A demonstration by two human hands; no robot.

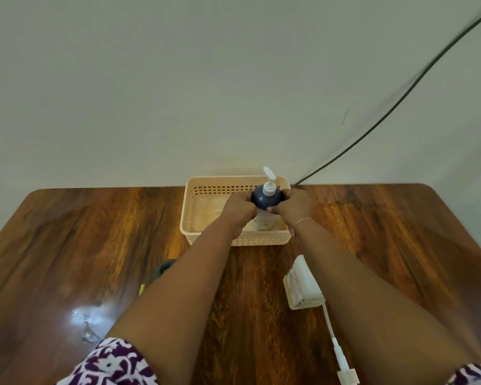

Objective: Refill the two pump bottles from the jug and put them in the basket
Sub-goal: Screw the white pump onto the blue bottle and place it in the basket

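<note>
Both hands grip one pump bottle (263,200) from opposite sides. The left hand (240,208) and right hand (293,205) have their fingers curled round its rounded, dark blue shoulder. A white plastic pump with a slanted nozzle rises from the top, and the lower body looks pale and translucent. The bottle stands upright inside the basket (261,240), toward its right end; whether its base touches the floor there is unclear. The basket is a cream plastic rectangle with rounded corners and walls pierced by rows of small slots. It sits at the far edge of a glossy, dark-grained wooden table (67,245). A flat white and yellow pack (301,284) lies nearer, beside a white cable (340,354).
</note>
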